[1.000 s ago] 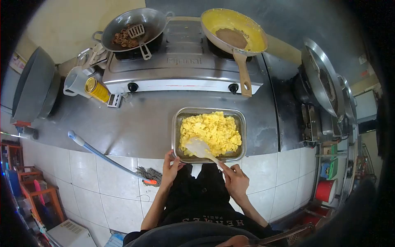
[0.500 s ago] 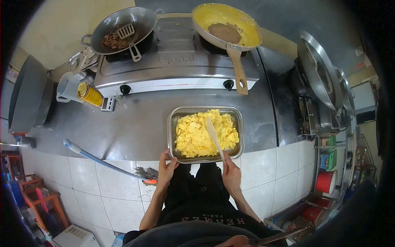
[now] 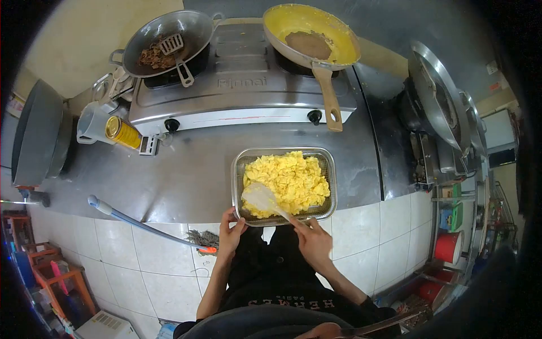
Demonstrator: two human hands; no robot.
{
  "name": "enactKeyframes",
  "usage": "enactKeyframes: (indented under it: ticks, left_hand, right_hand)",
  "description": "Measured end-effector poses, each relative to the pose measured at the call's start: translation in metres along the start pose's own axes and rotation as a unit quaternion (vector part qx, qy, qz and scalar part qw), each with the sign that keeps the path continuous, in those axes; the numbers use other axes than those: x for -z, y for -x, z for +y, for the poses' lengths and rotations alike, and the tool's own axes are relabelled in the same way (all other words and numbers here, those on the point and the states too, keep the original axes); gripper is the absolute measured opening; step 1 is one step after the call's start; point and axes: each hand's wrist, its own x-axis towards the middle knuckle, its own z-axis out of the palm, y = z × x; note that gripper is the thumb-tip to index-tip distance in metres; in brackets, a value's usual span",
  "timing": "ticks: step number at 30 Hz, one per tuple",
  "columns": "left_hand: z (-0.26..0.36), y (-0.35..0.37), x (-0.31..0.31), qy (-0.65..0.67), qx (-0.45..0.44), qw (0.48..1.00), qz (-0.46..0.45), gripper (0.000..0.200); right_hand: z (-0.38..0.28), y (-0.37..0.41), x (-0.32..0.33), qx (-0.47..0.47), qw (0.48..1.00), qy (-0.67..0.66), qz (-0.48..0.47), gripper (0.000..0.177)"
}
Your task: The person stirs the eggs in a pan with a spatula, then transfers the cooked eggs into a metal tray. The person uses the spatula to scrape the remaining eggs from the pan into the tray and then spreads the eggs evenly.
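Note:
Scrambled eggs (image 3: 296, 181) lie heaped in a rectangular metal mesh tray (image 3: 332, 169) at the front of the counter. My left hand (image 3: 230, 234) grips the tray's near left corner, thumb at the rim. In my right hand (image 3: 313, 242) is the handle of a pale spatula (image 3: 261, 198). Its broad blade rests on the left part of the eggs, and the handle slants across the tray's near rim.
Behind the tray stands a two-burner gas stove (image 3: 243, 101). It carries a wok (image 3: 195, 34) with brown food and a slotted turner (image 3: 172, 45), and an egg-coated frying pan (image 3: 282, 25). A yellow can (image 3: 123, 133) and a mop handle (image 3: 130, 219) are at the left.
The spatula blade has swung from the middle of the eggs to the left side, lower and flatter. My right hand has turned with it; my left hand stays at the corner.

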Motion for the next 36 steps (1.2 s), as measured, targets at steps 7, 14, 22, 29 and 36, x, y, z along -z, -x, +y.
enactKeyframes:
  ticks: [7, 14, 22, 29, 36]
  left_hand:
    - [0.006, 0.001, -0.002, -0.023, 0.008, 1.0, 0.008, 0.035]
    - [0.0, -0.003, 0.0, -0.036, -0.006, 0.999, 0.022, 0.035]
    - [0.002, 0.003, -0.004, -0.023, -0.01, 0.999, 0.023, 0.036]
    - [-0.001, 0.003, 0.0, -0.025, -0.004, 1.0, 0.01, 0.037]
    - [0.002, 0.002, 0.002, -0.01, 0.008, 1.0, -0.014, 0.037]
  right_hand:
    - [0.003, -0.008, 0.039, -0.053, 0.993, 0.014, -0.109, 0.037]
    - [-0.009, -0.051, 0.052, -0.017, 0.986, 0.07, -0.152, 0.028]
    - [-0.022, -0.063, 0.056, 0.016, 0.989, 0.053, -0.136, 0.027]
    - [0.016, -0.061, 0.088, -0.077, 0.992, 0.007, -0.099, 0.025]
    - [0.05, -0.064, 0.036, -0.072, 0.996, 0.033, -0.052, 0.03]
